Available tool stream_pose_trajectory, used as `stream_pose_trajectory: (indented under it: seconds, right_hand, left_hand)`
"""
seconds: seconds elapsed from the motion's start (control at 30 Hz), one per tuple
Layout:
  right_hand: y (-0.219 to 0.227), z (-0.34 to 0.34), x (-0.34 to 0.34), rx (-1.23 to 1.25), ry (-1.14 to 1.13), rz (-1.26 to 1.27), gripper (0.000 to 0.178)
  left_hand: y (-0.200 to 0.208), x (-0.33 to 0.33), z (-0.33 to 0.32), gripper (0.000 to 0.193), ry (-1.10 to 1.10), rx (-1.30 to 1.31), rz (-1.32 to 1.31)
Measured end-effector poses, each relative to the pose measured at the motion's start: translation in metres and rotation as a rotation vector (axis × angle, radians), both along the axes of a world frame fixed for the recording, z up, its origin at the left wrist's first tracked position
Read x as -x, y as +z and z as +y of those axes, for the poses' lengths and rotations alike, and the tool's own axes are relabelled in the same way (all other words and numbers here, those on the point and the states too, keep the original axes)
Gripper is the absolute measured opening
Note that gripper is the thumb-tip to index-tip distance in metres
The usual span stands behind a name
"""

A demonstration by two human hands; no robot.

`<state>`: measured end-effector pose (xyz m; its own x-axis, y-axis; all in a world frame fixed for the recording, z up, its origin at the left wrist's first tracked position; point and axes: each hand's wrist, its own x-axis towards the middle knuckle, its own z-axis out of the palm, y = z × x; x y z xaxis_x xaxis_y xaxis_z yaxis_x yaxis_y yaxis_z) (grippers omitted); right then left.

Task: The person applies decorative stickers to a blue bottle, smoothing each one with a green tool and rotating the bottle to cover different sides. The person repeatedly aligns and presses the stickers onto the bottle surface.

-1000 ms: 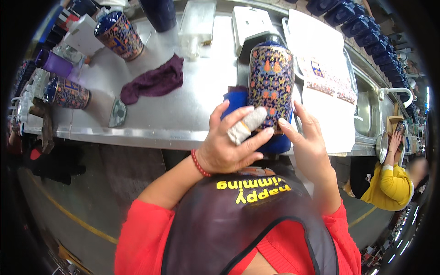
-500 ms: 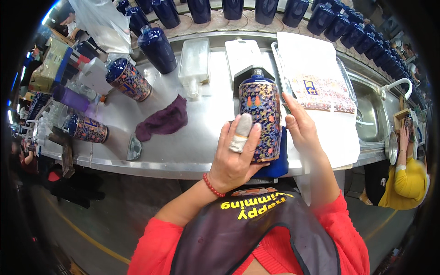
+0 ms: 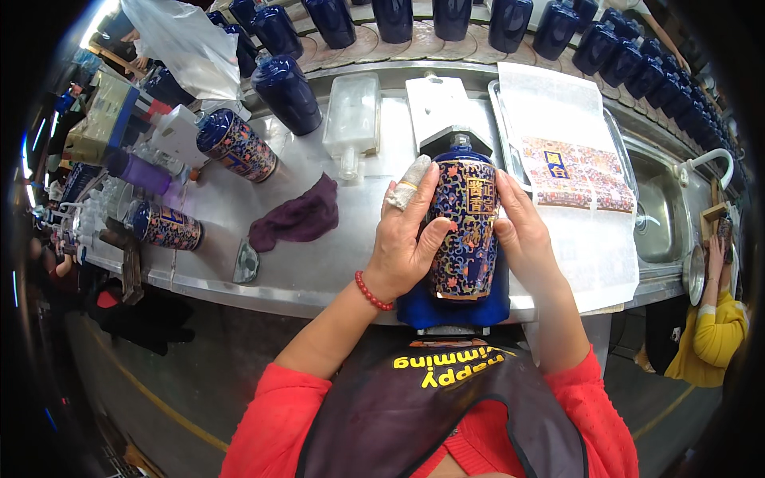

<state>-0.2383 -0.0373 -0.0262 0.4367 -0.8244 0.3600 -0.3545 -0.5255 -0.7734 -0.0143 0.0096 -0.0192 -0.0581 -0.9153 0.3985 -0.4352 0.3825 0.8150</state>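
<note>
Lying on a blue cradle (image 3: 446, 307) at six o'clock on the steel counter (image 3: 319, 263), the patterned bottle (image 3: 466, 231) is clasped between left hand (image 3: 406, 239) and right hand (image 3: 522, 235). Plain dark-blue bottles (image 3: 394, 16) line twelve o'clock; a sheet of coloured labels (image 3: 578, 171) lies at two, a purple cloth (image 3: 299, 219) at nine.

Both hands (image 3: 470, 235) raised, palms seemingly pressed inward.

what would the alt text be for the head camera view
A person's left hand and right hand press on either side of a dark blue patterned bottle lying on a blue stand at the edge of a steel worktable. A purple cloth and more decorated bottles lie to the left.
</note>
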Motion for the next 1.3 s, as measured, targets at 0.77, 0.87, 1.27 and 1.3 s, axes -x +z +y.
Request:
stream_pose_trajectory:
  seconds: [0.77, 0.87, 1.27, 1.3]
  right_hand:
    - [0.003, 0.051, 0.019, 0.136, -0.025, 0.256, 0.073]
    - [-0.001, 0.072, 0.022, 0.205, -0.029, 0.248, 0.073]
    - [-0.012, 0.102, 0.033, 0.231, 0.017, 0.313, 0.073]
    - [-0.012, 0.103, 0.033, 0.24, 0.018, 0.306, 0.072]
  left_hand:
    - [-0.01, -0.001, -0.008, 0.076, -0.013, 0.131, -0.038]
    - [-0.013, -0.006, -0.007, 0.088, -0.062, 0.098, -0.004]
    - [-0.011, -0.029, -0.002, 0.126, -0.295, 0.129, -0.22]
    - [-0.011, -0.03, 0.0, 0.123, -0.307, 0.101, -0.218]
